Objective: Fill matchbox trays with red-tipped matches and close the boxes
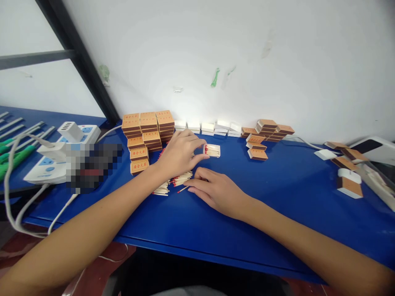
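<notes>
My left hand [180,152] reaches over a loose heap of red-tipped matches [177,180] on the blue table [277,197]. Its fingers are pinched on the left end of a small white matchbox tray [212,151] that lies partly filled with matches. My right hand [212,188] rests on the table just in front, fingers curled and pressed on matches at the edge of the heap. One single match [182,189] lies by its fingertips.
Stacks of orange matchboxes [146,131] stand behind my left hand. A row of white trays [210,126] lines the wall, with orange sleeves [265,135] to the right. A white power strip [55,156] with cables lies at left. More boxes [348,185] sit far right.
</notes>
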A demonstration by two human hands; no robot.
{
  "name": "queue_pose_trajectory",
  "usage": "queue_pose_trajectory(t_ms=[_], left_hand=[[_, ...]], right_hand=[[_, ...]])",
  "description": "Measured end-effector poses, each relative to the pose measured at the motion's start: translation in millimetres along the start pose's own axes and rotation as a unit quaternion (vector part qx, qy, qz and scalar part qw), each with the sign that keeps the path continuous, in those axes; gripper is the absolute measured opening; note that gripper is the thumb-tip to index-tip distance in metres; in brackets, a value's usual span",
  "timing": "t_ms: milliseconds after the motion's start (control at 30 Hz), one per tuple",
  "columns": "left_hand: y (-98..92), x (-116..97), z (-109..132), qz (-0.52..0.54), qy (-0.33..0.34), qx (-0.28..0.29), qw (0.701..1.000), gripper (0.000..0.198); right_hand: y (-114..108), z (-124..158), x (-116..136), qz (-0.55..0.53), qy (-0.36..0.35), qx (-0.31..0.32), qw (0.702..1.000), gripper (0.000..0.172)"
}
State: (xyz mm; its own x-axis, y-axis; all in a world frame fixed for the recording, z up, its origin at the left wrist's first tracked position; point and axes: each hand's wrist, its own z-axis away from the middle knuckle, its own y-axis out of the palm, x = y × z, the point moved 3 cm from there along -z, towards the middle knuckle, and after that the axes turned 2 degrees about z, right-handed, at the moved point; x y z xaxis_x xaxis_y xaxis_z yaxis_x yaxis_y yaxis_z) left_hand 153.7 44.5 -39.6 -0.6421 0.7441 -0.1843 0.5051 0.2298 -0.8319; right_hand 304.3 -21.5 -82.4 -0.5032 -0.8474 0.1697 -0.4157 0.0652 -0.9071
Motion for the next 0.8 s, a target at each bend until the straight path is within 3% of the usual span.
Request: queue_pose_trajectory(t_ms=[233, 500, 700, 800], left_hand=[[1.9, 1, 0, -0.002, 0.003, -0.004, 1.0, 0.028], [1.1, 0, 1, -0.005, 0.002, 0.003, 1.0, 0.029], [0.2, -1, 0, -0.01, 0.006, 0.01, 1.0, 0.023], [0.4, -1, 0, -0.008, 0.002, 0.017, 1.0, 0.022]], right_hand=[[-3, -2, 1, -0.03, -0.002, 0.005, 1.0, 0.022], [-8, -6, -1, -0.074, 0.065, 0.068, 0.993, 0.015], [-26, -2, -16, -0.077, 0.083, 0.016, 0.993, 0.008], [-27, 0, -17, -0.092, 0.064, 0.012, 0.994, 0.016]])
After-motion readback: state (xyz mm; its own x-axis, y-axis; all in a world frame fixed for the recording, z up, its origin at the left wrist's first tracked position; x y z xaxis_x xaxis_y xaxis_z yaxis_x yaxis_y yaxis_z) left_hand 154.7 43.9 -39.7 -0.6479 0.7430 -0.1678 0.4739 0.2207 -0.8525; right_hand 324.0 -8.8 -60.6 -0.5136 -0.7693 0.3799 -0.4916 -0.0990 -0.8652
